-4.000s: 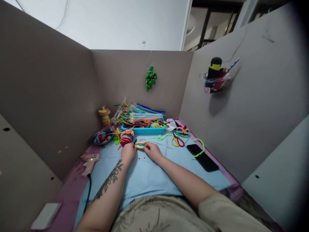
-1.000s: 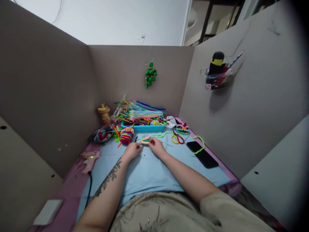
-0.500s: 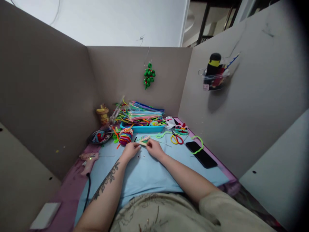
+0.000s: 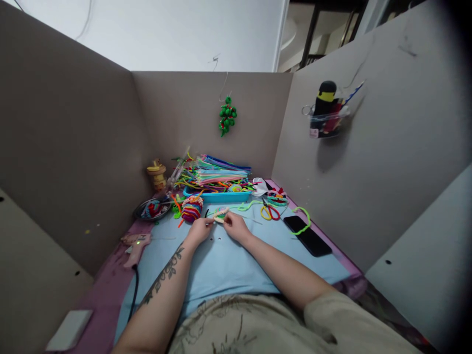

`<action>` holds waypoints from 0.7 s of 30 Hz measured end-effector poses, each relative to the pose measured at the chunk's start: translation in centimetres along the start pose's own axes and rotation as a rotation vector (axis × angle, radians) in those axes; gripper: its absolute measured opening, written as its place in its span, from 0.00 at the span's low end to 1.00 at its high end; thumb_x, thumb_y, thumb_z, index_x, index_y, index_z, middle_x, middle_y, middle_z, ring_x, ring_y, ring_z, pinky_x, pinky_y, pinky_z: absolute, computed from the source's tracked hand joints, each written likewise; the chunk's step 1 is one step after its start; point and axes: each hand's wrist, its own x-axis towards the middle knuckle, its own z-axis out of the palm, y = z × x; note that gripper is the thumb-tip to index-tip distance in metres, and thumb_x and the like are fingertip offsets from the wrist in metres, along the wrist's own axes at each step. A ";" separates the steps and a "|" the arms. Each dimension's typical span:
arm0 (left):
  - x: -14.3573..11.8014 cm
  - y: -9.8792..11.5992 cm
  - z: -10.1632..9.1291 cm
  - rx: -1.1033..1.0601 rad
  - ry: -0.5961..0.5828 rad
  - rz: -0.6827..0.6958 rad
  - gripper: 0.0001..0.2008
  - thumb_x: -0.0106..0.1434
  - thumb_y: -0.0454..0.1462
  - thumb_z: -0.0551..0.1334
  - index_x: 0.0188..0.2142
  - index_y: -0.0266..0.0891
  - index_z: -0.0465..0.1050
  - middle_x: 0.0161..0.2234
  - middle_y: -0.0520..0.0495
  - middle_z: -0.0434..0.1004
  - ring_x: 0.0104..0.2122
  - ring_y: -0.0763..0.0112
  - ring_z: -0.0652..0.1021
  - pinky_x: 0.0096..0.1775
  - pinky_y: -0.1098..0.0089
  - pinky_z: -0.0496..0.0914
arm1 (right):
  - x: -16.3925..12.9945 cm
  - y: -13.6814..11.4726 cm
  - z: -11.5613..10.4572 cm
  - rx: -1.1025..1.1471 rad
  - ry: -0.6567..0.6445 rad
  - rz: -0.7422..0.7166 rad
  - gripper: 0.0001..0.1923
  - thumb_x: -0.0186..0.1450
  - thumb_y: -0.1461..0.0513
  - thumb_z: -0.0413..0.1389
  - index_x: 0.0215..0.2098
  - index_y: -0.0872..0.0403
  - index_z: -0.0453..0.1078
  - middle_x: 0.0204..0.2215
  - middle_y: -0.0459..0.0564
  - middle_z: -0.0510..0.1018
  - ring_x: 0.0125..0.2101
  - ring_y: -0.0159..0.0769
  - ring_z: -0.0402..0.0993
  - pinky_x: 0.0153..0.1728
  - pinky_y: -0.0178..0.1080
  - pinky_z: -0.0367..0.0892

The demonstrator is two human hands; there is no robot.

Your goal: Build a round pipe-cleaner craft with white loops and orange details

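Note:
Both hands meet over the light blue mat (image 4: 228, 260). My left hand (image 4: 198, 230) and my right hand (image 4: 236, 227) pinch a small coiled pipe-cleaner piece (image 4: 221, 214), cream outside with green and pink inside, held slightly above the mat. A striped multicolour pipe-cleaner bundle (image 4: 192, 208) lies just left of it. Behind stands a blue tray (image 4: 218, 196) piled with several coloured pipe cleaners. A light green pipe cleaner (image 4: 249, 204) trails from the piece toward the right.
Yellow-and-red scissors (image 4: 269, 212) and a black phone (image 4: 308, 235) with a green pipe-cleaner loop lie on the right. A pink glue gun (image 4: 134, 244) rests on the left, a dark bowl (image 4: 152, 208) behind it. Grey partition walls enclose the desk; a green ornament (image 4: 227, 116) hangs at the back.
Over four seconds the coiled piece has been lifted and turned a little between my fingers; the hands stay in nearly the same place. The view shifted slightly.

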 end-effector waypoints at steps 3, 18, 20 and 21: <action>0.1 -0.2 0.2 0.010 -0.009 0.004 0.18 0.57 0.32 0.54 0.45 0.39 0.73 0.43 0.45 0.77 0.43 0.66 0.75 0.43 0.73 0.65 | 0.0 0.0 -0.1 0.006 -0.001 0.016 0.02 0.53 0.67 0.50 0.25 0.53 0.62 0.22 0.43 0.67 0.25 0.30 0.62 0.27 0.31 0.56; 0.1 0.3 0.6 0.050 0.015 0.016 0.17 0.58 0.34 0.55 0.46 0.42 0.73 0.44 0.46 0.76 0.41 0.66 0.75 0.41 0.73 0.65 | 1.0 0.5 -0.2 0.074 0.124 0.094 0.09 0.54 0.69 0.48 0.30 0.53 0.68 0.31 0.48 0.72 0.34 0.36 0.67 0.38 0.38 0.63; 0.1 0.4 0.6 0.057 0.017 0.028 0.17 0.58 0.34 0.54 0.46 0.42 0.73 0.43 0.45 0.76 0.41 0.66 0.75 0.41 0.73 0.66 | 1.1 0.5 -0.1 0.068 0.144 0.128 0.09 0.54 0.69 0.48 0.31 0.53 0.66 0.30 0.47 0.71 0.32 0.35 0.67 0.37 0.38 0.63; 0.1 0.4 0.6 0.059 0.017 0.028 0.17 0.58 0.34 0.54 0.46 0.42 0.73 0.43 0.45 0.76 0.41 0.66 0.75 0.41 0.73 0.66 | 1.2 0.5 -0.1 0.062 0.154 0.145 0.09 0.53 0.69 0.48 0.31 0.53 0.66 0.29 0.46 0.71 0.31 0.35 0.66 0.35 0.37 0.63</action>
